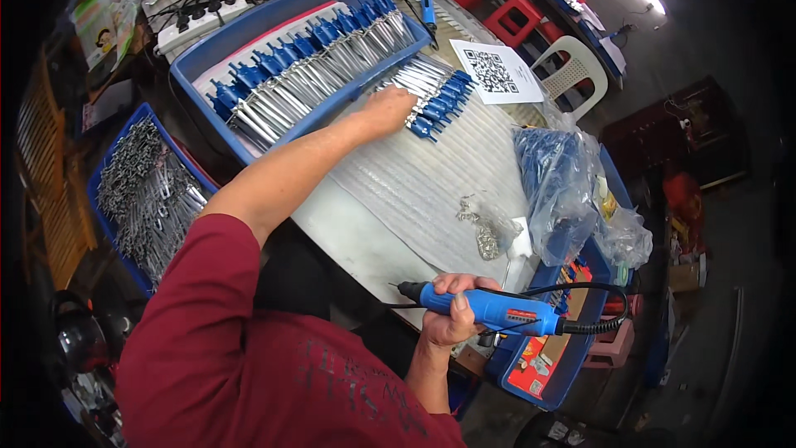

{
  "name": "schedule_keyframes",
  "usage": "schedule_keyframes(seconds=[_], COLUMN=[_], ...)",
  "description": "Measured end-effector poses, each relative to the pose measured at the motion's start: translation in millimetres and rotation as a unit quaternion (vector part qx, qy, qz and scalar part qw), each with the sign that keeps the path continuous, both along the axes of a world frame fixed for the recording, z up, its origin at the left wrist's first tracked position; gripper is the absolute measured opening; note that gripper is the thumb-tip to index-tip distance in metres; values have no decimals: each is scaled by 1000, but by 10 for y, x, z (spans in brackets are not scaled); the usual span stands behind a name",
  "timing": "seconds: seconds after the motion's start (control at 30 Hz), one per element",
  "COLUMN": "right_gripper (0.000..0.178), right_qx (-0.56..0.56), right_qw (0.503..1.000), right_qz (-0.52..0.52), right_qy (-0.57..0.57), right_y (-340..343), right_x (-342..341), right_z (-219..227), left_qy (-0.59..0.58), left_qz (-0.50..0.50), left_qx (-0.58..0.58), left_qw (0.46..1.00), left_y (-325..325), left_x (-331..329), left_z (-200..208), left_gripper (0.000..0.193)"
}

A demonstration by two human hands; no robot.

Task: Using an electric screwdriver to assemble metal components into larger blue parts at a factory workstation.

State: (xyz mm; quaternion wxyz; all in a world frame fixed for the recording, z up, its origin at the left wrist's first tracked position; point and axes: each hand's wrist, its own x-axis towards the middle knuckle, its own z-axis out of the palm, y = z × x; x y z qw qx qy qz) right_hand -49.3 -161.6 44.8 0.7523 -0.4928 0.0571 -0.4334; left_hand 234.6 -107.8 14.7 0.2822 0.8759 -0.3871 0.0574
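Observation:
My right hand (452, 315) is wrapped around a blue electric screwdriver (493, 309). The tool lies roughly level, its black tip pointing left and a black cable leaving its right end. Stretched out to the far side, my left hand (390, 110) has its fingers curled down at the near end of a row of metal rods with blue ends (431, 108). It seems to grip one of those rods, though the fingertips are partly hidden. The row lies on white foam sheeting (431, 182) over the table.
Beyond my left arm stands a blue tray (195, 75) of more blue-ended rods. Another blue bin (112, 174) holds many metal parts. On the right are plastic bags (564, 191) and a blue crate (539, 402). A bag of small metal parts (489, 236) and a printed sheet (506, 95) lie on the foam.

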Motion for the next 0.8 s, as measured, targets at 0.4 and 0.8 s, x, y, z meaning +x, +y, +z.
schedule_keyframes(seconds=[0.4,0.8], right_gripper=[43,42], right_qx=[49,39], right_qw=[998,999], right_qz=[14,20], right_qy=[-23,-27], right_y=[-24,-29], right_x=[17,35], right_z=[10,4], left_qy=[-37,-133], left_qz=[16,-53], left_qx=[59,98], left_qw=[997,985], left_y=[-181,-150], left_x=[215,307], left_z=[-93,-153], left_gripper=[17,15])
